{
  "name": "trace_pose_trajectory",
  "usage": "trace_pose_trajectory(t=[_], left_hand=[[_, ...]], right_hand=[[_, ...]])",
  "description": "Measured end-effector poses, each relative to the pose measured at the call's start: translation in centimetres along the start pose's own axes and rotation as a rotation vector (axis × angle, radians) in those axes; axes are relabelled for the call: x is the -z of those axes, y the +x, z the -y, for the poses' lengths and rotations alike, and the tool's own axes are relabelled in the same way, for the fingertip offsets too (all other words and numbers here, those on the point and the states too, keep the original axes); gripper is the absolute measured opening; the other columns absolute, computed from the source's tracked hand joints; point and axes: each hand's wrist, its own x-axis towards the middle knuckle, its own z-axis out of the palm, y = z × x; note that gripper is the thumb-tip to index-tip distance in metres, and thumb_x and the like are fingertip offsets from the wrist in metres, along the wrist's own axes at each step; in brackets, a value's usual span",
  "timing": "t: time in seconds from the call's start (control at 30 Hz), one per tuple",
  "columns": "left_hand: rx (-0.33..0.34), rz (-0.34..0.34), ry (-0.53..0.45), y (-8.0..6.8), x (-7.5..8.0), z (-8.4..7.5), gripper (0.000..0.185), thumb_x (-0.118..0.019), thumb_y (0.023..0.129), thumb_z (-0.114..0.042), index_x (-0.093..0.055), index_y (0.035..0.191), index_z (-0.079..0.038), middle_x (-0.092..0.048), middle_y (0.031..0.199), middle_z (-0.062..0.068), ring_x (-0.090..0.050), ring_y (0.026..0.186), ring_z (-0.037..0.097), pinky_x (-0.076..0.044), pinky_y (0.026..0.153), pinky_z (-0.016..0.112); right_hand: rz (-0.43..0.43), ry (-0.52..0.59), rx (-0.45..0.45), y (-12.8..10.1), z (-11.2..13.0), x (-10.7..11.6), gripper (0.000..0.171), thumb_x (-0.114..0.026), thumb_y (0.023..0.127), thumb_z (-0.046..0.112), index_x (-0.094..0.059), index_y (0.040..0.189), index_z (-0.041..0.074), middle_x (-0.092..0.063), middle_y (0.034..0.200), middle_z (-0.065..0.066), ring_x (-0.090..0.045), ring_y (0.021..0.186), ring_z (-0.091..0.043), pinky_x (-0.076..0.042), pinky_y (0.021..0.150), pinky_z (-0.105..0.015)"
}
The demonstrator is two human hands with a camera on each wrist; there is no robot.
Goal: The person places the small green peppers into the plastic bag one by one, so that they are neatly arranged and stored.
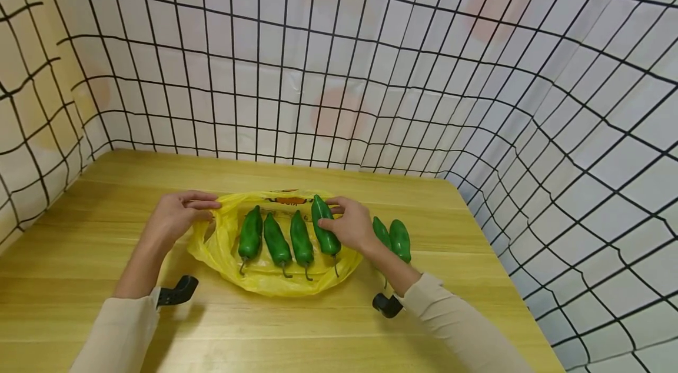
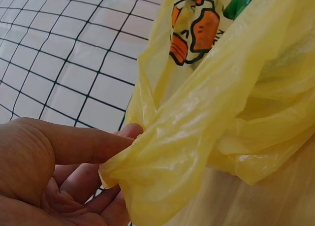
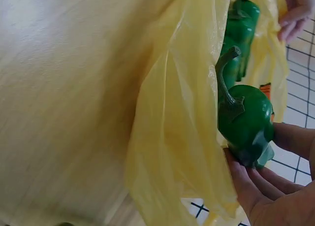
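A yellow plastic bag point(image 1: 225, 243) lies open on the wooden table point(image 1: 79, 255) with several green peppers lined up in it. My left hand point(image 1: 177, 217) pinches the bag's left edge point(image 2: 147, 157) between thumb and fingers. My right hand point(image 1: 349, 226) grips the rightmost pepper in the bag point(image 1: 323, 226), whose stem points toward me. In the right wrist view that pepper point(image 3: 246, 122) sits between my fingers point(image 3: 246, 181) against the bag's yellow wall point(image 3: 182, 137). Two more green peppers point(image 1: 394, 237) lie on the table just right of my right hand.
A black wire grid with white sheeting point(image 1: 371, 67) fences the table at the back and both sides. The table's right edge point(image 1: 508, 279) runs close to the two loose peppers. An orange print point(image 2: 194, 26) marks the bag's far side.
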Motion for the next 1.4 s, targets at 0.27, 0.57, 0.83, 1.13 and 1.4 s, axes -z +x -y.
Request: trace_pose_trajectory(t=[0.27,0.57,0.83,1.13,1.4], left_hand=[[-0.017,0.007,-0.015,-0.2,0.2,-0.1,0.040,-0.061,0.100,-0.010,-0.060,0.139,-0.003,-0.067,0.134,0.016,-0.045,0.138,0.041,-0.031,0.113,0.063],[-0.016,-0.003,-0.013,-0.2,0.0,-0.1,0.040,-0.061,0.099,-0.009,-0.060,0.139,-0.003,-0.066,0.135,0.017,-0.048,0.136,0.041,-0.034,0.111,0.060],[-0.009,-0.003,-0.013,-0.1,0.1,0.0,0.041,-0.062,0.098,-0.009,-0.061,0.139,-0.004,-0.067,0.134,0.015,-0.049,0.136,0.039,-0.036,0.109,0.056],[-0.008,-0.005,-0.017,0.0,0.1,0.0,0.041,-0.062,0.099,-0.008,-0.061,0.139,-0.004,-0.068,0.133,0.014,-0.052,0.134,0.039,-0.037,0.110,0.056],[-0.006,0.002,-0.018,0.0,0.0,0.0,0.040,-0.061,0.099,-0.009,-0.061,0.139,-0.004,-0.067,0.134,0.015,-0.047,0.138,0.040,-0.033,0.112,0.061]], right_hand=[[0.011,-0.046,0.015,0.1,-0.3,-0.6,0.048,-0.076,0.091,0.017,-0.063,0.137,0.007,-0.070,0.126,-0.019,-0.066,0.118,-0.036,-0.061,0.079,-0.041],[0.019,-0.098,0.026,0.0,-0.6,-0.8,0.054,-0.075,0.092,0.019,-0.059,0.142,0.007,-0.067,0.132,-0.018,-0.064,0.120,-0.034,-0.059,0.083,-0.045],[0.004,-0.080,0.063,-0.3,-1.1,-1.4,0.046,-0.074,0.093,0.018,-0.064,0.136,0.007,-0.068,0.131,-0.016,-0.065,0.118,-0.036,-0.051,0.100,-0.052],[0.036,-0.092,0.058,-0.6,-1.1,-2.0,0.043,-0.073,0.094,0.019,-0.065,0.135,0.008,-0.070,0.125,-0.018,-0.069,0.110,-0.034,-0.059,0.082,-0.046],[0.051,-0.095,0.034,-0.5,-1.2,-2.4,0.046,-0.072,0.095,0.020,-0.062,0.139,0.009,-0.069,0.127,-0.017,-0.067,0.115,-0.034,-0.059,0.078,-0.042]])
